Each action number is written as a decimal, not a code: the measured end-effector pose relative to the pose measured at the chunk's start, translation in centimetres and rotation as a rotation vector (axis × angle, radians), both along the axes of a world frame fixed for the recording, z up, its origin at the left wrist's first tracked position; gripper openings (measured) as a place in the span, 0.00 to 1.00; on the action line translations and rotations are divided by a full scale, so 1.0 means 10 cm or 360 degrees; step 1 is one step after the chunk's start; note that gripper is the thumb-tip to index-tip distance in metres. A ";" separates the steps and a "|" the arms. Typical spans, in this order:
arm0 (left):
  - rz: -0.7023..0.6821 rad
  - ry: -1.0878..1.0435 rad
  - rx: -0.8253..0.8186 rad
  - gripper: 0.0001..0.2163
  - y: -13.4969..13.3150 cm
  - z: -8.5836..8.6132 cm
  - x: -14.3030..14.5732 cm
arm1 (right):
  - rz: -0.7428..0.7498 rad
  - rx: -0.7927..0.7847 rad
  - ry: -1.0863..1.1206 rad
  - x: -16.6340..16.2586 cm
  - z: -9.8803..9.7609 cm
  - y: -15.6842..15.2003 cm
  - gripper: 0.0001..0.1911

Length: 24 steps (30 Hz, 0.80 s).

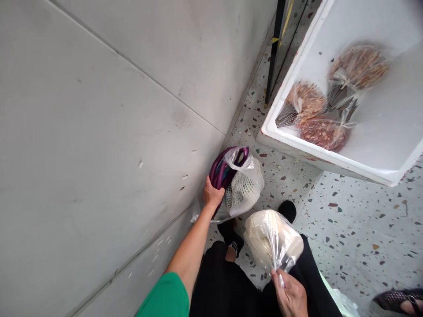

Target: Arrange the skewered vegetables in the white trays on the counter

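Note:
Long, curved purple eggplants (216, 174) stand in a plastic bag (245, 163) on the floor by the wall. My left hand (213, 193) is closed around some of them, its thumb in front and its other fingers partly hidden. Beside the eggplants, in the same heap, sits a bundle in white foam netting (243, 187); what the netting wraps is hard to make out. In my right hand (291, 293) is the gathered neck of a clear plastic bag (274, 237). Pale, cream-coloured food fills it, its kind unclear, and it hangs in front of my knees.
A large white foam box (330, 163) stands at the upper right, holding several tied bags of skewered meat (322, 132). The grey panelled wall (115, 132) rises on the left. A dark metal leg (273, 61) stands behind the box. Another person's shoe (393, 300) shows at the lower right.

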<state>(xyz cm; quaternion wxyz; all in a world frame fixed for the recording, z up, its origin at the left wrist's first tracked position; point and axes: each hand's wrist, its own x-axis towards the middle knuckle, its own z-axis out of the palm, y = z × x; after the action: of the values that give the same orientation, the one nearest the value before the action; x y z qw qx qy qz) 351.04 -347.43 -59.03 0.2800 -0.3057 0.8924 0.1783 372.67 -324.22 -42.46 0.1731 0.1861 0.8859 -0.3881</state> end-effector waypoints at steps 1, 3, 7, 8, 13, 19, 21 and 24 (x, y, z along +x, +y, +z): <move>0.0006 -0.0031 0.0033 0.40 -0.02 0.15 -0.01 | 0.0005 0.0000 0.0005 0.00 -0.01 0.00 0.27; -0.0032 -0.0067 0.0079 0.39 -0.04 0.45 -0.03 | 0.0024 0.0004 0.0020 -0.02 -0.02 0.01 0.27; -0.0112 -0.0001 0.0080 0.38 -0.03 0.90 0.04 | 0.0057 0.0033 0.0051 -0.06 -0.01 0.03 0.27; -0.0110 0.0126 0.0052 0.38 -0.02 0.96 0.09 | 0.0061 0.0040 0.0062 -0.07 -0.01 0.03 0.27; -0.0144 0.0790 -0.0088 0.39 -0.03 1.05 0.27 | 0.0041 0.0057 0.0117 -0.04 -0.04 0.00 0.28; -0.0201 0.0828 -0.0078 0.41 0.09 1.05 0.21 | -0.0013 0.0040 0.0011 0.07 -0.07 0.01 0.26; -0.0246 0.0842 -0.0017 0.40 0.21 0.98 0.13 | -0.0027 0.0028 -0.0032 0.11 -0.08 0.02 0.26; -0.0255 0.0585 0.0070 0.40 0.39 0.79 -0.17 | -0.0022 0.0026 -0.0092 0.16 -0.10 0.04 0.27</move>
<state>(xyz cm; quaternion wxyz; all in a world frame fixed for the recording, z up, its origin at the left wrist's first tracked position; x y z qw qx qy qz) 349.31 -343.50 -51.11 0.1321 -0.1899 0.9458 0.2277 374.25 -323.80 -43.46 0.1945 0.2048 0.8823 -0.3766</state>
